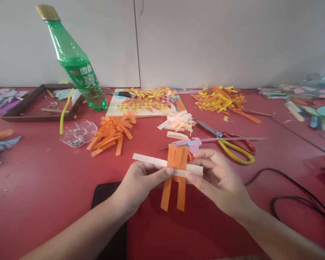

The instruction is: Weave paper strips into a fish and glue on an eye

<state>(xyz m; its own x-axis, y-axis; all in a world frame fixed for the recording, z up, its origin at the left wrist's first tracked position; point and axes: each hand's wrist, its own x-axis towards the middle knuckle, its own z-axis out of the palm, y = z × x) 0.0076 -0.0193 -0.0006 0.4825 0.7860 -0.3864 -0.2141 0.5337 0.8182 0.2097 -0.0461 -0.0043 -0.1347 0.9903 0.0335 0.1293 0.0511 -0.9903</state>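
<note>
Orange paper strips (181,193) hang crossed with cream paper strips (149,159) between my two hands, above the red table. My left hand (143,182) pinches the crossing from the left, its thumb on the front cream strip. From the other side, my right hand (219,180) grips the right ends of the cream strips between thumb and fingers. Two orange ends dangle below the crossing, and folded orange ends stick up above it. Just behind lie a pink glue gun (193,144), partly hidden by the strips, and a small heap of cream strips (178,122).
Scissors (234,148) with red and yellow handles lie right of centre. Orange strips (111,133) and a yellow-orange heap (219,99) lie farther back. A green bottle (81,74) stands by a dark frame (38,118). A phone (111,234) is under my left forearm; a black cable (292,184) curls right.
</note>
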